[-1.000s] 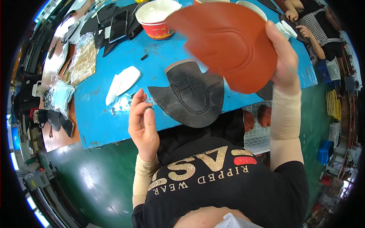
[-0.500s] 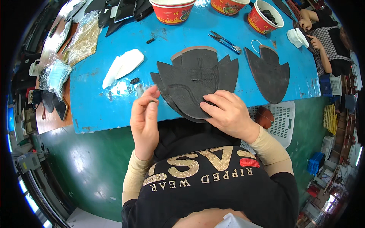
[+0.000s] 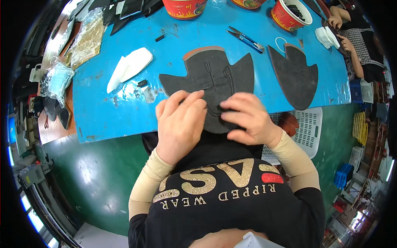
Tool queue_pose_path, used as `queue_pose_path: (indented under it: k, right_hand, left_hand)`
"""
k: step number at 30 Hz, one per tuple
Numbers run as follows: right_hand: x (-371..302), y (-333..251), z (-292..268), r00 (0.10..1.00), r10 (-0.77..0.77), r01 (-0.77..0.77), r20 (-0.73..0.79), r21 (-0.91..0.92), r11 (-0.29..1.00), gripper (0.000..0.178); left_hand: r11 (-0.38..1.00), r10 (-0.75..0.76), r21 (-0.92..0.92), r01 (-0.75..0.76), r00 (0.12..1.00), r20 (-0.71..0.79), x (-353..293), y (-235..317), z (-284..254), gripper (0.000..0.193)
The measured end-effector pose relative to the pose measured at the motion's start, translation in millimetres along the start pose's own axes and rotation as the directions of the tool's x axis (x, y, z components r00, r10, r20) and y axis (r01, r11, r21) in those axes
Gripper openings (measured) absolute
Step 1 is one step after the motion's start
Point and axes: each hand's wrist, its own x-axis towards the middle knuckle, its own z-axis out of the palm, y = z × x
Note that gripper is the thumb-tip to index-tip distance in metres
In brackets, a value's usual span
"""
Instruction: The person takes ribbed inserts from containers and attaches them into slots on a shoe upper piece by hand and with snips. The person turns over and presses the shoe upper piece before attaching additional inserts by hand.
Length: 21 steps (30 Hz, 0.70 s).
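Observation:
A black, winged panel [image 3: 215, 68] with stitched or pressed lines and a brown-edged top lies on the blue table in front of me. Over its lower left part is my left hand [image 3: 181, 124], fingers curled together in a pinch; whatever they hold is hidden. My right hand [image 3: 248, 120] hovers at the panel's lower right edge, slightly blurred, with bent fingers apart from the thumb and no held thing visible. A similar black panel [image 3: 294, 78] lies to the right, a white loop at its top. Thread snips [image 3: 247, 40] with blue handles rest between the two panels.
Red-and-white paper tubs [image 3: 289, 18] stand along the far side, one with black bits inside. White folded pieces [image 3: 130, 68] and a small black block [image 3: 142, 83] lie left. A co-worker's hands [image 3: 345, 41] work at far right. A white basket [image 3: 308, 132] sits below the table's edge.
My left hand has moved right, over the panel. My right hand's fingers have lifted and spread. The fanned black layers now look like one panel, turned and shifted slightly left.

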Motion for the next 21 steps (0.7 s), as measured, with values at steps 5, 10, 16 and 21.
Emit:
queue_pose_path:
  k: [5,10,16,21]
  right_hand:
    - [22.4,1.9,15.2,0.972,0.156,-0.204,-0.177,-0.302,0.931,0.03]
    - [24.5,2.8,23.3,0.971,0.184,-0.227,-0.152,-0.361,0.904,0.03]
    - [25.0,-1.6,25.8,0.96,0.232,-0.276,-0.156,-0.389,0.879,0.029]
    - [26.5,-4.7,24.3,0.959,0.231,-0.281,-0.162,-0.462,0.841,0.029]
  left_hand:
    - [0.992,0.061,0.108,-0.063,0.998,0.016,2.9,-1.0,13.2,0.021]
    - [0.985,0.063,0.161,-0.069,0.997,0.042,-0.5,-5.2,19.8,0.018]
    - [0.935,0.105,0.325,-0.14,0.987,0.126,1.3,-4.4,16.8,0.018]
    - [0.926,0.114,0.34,-0.164,0.98,0.161,1.2,-2.9,15.3,0.02]
